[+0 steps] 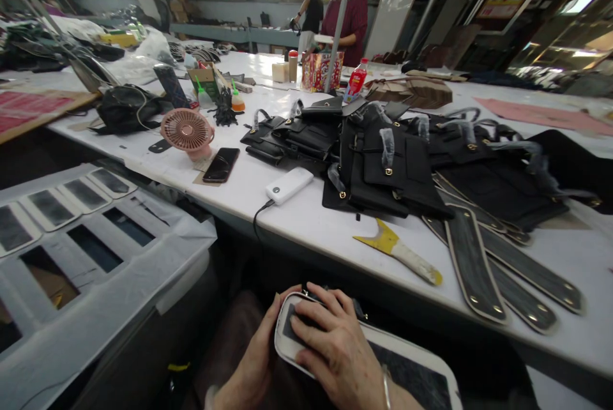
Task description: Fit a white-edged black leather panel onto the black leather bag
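A long panel [416, 365] with a cream border and a dark centre lies across the lap, below the table edge. My left hand [256, 356] is wrapped round its rounded left end, fingers curled at the far rim. On top of the same end, my right hand [332, 340] presses with bent fingers over the dark part. Small metal pieces show just behind the panel, partly hidden by the fingers. A yellow-ended tool [402, 250] rests on the table beyond my right hand.
Black bags [378, 161] are piled on the white table [306, 237], with dark straps [476, 263] to the right. A power bank [290, 185], phone [221, 165] and pink fan [188, 132] stand further left. A frame with panels [103, 292] is at left; a person [352, 20] stands behind.
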Demonstrator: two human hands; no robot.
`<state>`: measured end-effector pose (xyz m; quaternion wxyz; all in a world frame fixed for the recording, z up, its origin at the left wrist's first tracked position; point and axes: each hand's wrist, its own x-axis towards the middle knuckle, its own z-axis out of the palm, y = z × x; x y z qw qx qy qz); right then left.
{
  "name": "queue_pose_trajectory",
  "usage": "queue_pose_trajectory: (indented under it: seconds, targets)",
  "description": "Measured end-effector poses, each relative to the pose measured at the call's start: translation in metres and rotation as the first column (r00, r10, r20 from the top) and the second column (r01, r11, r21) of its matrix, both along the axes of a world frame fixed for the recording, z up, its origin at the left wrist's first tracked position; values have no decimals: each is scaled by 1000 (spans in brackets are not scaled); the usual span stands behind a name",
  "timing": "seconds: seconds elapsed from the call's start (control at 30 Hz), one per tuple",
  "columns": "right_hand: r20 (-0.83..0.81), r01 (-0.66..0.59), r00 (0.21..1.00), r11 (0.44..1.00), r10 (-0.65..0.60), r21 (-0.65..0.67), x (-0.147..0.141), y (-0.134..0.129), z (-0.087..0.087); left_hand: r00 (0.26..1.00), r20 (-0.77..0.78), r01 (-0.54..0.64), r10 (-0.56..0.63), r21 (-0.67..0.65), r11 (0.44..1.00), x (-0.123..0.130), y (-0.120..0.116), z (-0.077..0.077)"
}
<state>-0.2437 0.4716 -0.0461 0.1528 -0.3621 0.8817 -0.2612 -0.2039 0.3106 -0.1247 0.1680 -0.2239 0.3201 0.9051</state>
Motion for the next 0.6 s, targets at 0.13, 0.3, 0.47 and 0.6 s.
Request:
queue_pose_trajectory:
  seconds: [0.13,0.3,0.47,0.6]
  targets:
    - [5,6,1000,999,-6,-44,2,0,-4,999,-14,44,-44,-13,999,-2,-2,2]
    - [-9,-7,1000,996,6,-91,4,3,-8,996,-16,82,-85,-112,990,-6,-1,5]
    - [15,6,1000,996,-4,-91,3,2,-4,993,31,120,-116,-154,981,-14,-3,6]
    - [76,80,994,992,-73,-100,2,-2,-1,994,55,109,-99,-216,970,-17,-2,6]
